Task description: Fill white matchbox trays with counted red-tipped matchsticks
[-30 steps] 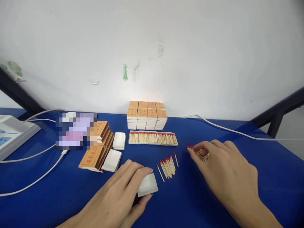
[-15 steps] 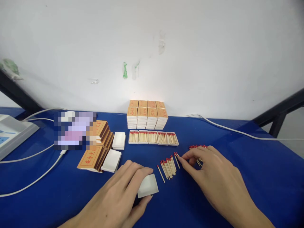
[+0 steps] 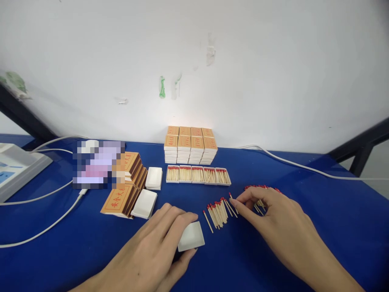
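My left hand (image 3: 158, 243) grips a white matchbox tray (image 3: 192, 237) between thumb and fingers, its bare inside facing up. My right hand (image 3: 270, 215) is closed in a pinch, thumb and forefinger on a single red-tipped match (image 3: 230, 196) against the table. Just left of those fingertips, a loose fan of matches (image 3: 218, 214) lies with heads pointing away from me. Another heap of matches (image 3: 259, 207) sits behind and under my right hand, partly hidden by it.
Filled match trays (image 3: 197, 175) stand in a row before stacked closed matchboxes (image 3: 191, 142). To the left are orange box sleeves (image 3: 117, 200), spare white trays (image 3: 144, 204), a blurred-out phone-like object (image 3: 103, 162) and white cables (image 3: 57, 225). A wall (image 3: 243, 81) rises behind the blue table (image 3: 319, 194).
Matches near my right fingertips have been added to the right end of the fan. My right hand has shifted slightly right, now on another match. The left hand keeps its hold on the tray.
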`<control>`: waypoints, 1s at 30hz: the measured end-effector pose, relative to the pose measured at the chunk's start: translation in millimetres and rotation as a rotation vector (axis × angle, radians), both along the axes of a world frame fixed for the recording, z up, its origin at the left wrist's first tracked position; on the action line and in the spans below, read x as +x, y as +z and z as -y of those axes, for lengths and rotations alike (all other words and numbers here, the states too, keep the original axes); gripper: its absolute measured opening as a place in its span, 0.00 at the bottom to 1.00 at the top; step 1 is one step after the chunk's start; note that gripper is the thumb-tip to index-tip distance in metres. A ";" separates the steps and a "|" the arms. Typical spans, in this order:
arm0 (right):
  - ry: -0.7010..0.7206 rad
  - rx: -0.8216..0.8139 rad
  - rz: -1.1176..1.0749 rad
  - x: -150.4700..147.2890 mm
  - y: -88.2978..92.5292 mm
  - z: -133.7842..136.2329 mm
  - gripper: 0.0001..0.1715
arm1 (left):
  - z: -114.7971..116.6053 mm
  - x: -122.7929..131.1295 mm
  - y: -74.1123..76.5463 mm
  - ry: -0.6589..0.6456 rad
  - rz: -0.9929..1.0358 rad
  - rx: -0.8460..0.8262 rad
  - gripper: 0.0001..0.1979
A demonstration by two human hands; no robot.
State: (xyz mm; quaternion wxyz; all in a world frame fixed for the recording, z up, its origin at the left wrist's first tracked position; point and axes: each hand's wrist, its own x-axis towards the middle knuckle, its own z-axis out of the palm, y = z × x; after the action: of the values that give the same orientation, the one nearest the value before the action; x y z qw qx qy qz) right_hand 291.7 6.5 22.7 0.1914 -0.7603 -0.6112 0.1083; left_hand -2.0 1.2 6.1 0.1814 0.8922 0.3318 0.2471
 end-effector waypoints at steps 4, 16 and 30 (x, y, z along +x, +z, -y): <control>-0.026 -0.005 0.046 -0.3 0.3 -1.1 0.25 | 1.4 -0.9 0.3 0.004 0.004 0.006 0.23; 0.065 -0.022 0.122 0.3 1.7 -2.6 0.20 | -1.0 1.0 1.0 0.010 0.009 0.011 0.23; -0.056 0.171 0.279 14.2 0.4 -1.0 0.25 | 0.4 -1.5 3.3 0.033 0.005 0.033 0.24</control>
State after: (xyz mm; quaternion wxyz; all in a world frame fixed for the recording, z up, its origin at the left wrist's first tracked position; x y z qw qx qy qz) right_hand 305.9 7.5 23.1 0.1718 -0.7657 -0.6172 -0.0562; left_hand -3.5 0.8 9.4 0.1632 0.8889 0.3419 0.2576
